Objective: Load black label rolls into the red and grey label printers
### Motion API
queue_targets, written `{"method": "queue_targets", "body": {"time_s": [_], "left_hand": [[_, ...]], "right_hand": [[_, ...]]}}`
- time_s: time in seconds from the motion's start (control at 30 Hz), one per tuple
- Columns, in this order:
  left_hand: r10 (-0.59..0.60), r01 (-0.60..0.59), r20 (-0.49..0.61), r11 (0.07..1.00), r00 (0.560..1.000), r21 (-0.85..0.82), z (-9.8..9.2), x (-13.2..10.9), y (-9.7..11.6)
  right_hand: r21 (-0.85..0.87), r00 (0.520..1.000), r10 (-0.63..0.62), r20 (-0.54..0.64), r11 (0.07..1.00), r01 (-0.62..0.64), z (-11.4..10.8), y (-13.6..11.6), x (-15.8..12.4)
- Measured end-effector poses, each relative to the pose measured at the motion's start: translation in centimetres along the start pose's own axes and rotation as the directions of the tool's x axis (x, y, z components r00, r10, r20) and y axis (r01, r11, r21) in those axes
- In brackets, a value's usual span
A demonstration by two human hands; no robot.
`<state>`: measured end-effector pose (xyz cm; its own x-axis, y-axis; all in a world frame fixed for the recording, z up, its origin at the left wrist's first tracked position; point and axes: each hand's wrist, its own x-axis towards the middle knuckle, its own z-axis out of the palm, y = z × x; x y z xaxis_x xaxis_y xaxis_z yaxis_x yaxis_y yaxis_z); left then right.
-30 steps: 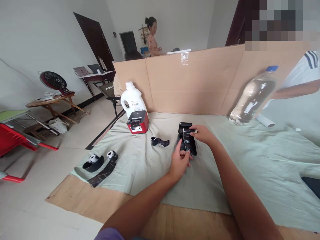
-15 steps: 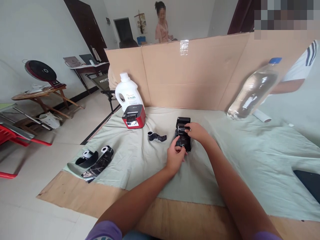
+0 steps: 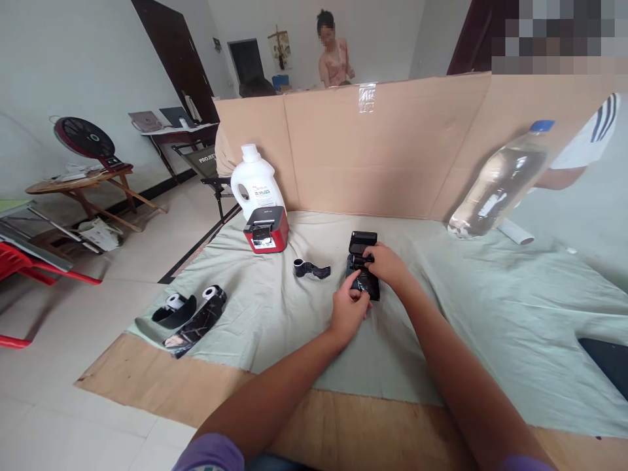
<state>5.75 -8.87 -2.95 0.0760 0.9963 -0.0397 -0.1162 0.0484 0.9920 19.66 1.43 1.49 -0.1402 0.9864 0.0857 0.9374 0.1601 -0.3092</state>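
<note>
A small black label printer (image 3: pixel 363 239) lies on the cloth in front of me, its lid raised at the far end. My right hand (image 3: pixel 388 265) pinches a black label roll (image 3: pixel 360 260) at the printer's compartment. A dark, glossy strip runs from the roll toward me over the printer's near part. My left hand (image 3: pixel 347 310) is at the near end, index finger stretched along the strip, thumb and other fingers closed around the printer's near edge. Fingers partly hide the compartment. Left of the printer lies another small roll (image 3: pixel 299 267) with a loose black tail.
A red-and-black printer (image 3: pixel 269 230) stands before a white jug (image 3: pixel 259 176) at the back left. Two rolls with wide black strips (image 3: pixel 199 324) lie front left. Cardboard (image 3: pixel 363 157) walls off the back; a large water bottle (image 3: pixel 505 180) leans at right. People are beyond it.
The label roll has gone lower into the printer's compartment with my right hand; its white edge no longer shows. My left hand stays at the near end. The whole view has shifted slightly.
</note>
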Motion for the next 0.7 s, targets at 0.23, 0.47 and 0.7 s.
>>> {"method": "queue_targets", "body": {"time_s": [0.23, 0.47, 0.7], "left_hand": [[-0.011, 0.011, -0.012, 1.0, 1.0, 0.012, 0.1, 0.1, -0.1], [-0.011, 0.011, -0.01, 1.0, 1.0, 0.018, 0.1, 0.0, 0.2], [0.005, -0.005, -0.036, 1.0, 0.999, 0.008, 0.2, 0.1, 0.3]], "right_hand": [[0.012, 0.999, -0.023, -0.027, 1.0, 0.024, 0.1, -0.2, -0.3], [0.024, 1.0, 0.028, -0.008, 0.999, -0.028, 0.2, -0.8, -0.4], [0.079, 0.982, 0.12, -0.145, 0.991, -0.11, 0.1, -1.5, -0.8]]}}
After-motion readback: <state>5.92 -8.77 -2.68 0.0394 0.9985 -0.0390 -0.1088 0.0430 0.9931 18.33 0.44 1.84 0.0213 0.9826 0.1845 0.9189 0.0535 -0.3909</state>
